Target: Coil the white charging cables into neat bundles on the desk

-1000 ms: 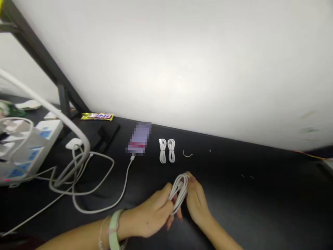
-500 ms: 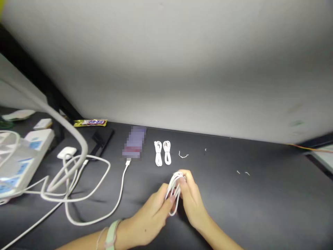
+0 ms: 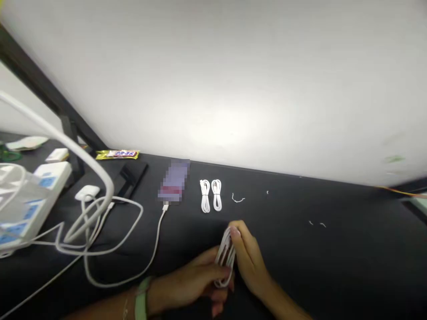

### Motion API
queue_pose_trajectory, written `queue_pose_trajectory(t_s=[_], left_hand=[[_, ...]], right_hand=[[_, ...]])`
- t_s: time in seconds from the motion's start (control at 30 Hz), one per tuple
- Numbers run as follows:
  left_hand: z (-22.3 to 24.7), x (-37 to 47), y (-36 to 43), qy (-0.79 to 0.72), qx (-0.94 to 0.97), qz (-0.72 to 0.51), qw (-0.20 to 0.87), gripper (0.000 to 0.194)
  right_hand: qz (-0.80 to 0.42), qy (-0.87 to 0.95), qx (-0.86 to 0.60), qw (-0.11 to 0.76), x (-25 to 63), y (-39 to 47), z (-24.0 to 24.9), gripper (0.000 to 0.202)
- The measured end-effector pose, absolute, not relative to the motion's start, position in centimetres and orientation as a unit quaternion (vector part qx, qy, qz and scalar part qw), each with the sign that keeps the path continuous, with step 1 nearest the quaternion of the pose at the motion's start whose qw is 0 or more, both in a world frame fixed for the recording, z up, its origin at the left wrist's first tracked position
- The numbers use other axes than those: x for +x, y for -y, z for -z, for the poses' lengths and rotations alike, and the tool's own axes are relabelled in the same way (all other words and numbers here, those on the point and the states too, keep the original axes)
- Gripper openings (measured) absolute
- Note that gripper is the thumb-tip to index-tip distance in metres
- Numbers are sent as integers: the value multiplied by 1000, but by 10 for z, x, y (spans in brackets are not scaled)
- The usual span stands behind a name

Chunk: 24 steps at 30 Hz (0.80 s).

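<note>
A coiled white cable (image 3: 225, 253), looped into a long oval, is held between both hands above the black desk. My left hand (image 3: 203, 273), with a pale green band at the wrist, pinches the lower end of the coil between thumb and fingers. At the coil's upper end my right hand (image 3: 248, 255) closes on it, thumb on top. Beyond the hands lie two tied white cable bundles, the left one (image 3: 205, 196) and the right one (image 3: 216, 195), side by side. A thin bent white tie (image 3: 238, 200) rests to their right.
A phone (image 3: 174, 181), blurred out, has a white charging cable (image 3: 156, 244) plugged in. Tangled white cords, a power strip (image 3: 50, 186) and a lamp's curved white arm (image 3: 76, 149) crowd the left. A yellow snack packet (image 3: 117, 154) lies near the wall. Small white scraps (image 3: 322, 225) lie right.
My left hand has turned and shifted slightly down along the coil, now gripping its lower end. The coil stands straighter and longer between the hands. The view has shifted slightly and the wall looks brighter.
</note>
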State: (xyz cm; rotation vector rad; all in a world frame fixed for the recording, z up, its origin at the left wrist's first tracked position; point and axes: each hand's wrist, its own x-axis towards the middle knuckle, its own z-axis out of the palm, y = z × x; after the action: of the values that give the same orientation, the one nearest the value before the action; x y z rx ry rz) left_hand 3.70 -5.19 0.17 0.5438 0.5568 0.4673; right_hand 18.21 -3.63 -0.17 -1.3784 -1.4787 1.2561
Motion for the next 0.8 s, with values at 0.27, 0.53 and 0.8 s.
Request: queue_pose_trajectory(t_s=[0.27, 0.53, 0.8], left_hand=[[3, 36, 46, -301, 228, -306, 874, 29], [6, 40, 43, -320, 181, -380, 849, 30], [4, 45, 45, -352, 174, -408, 824, 38]], right_hand=[[-255, 762, -435, 406, 191, 45, -7, 21], [-348, 803, -405, 265, 191, 44, -10, 7], [-402, 795, -371, 262, 194, 43, -12, 14]])
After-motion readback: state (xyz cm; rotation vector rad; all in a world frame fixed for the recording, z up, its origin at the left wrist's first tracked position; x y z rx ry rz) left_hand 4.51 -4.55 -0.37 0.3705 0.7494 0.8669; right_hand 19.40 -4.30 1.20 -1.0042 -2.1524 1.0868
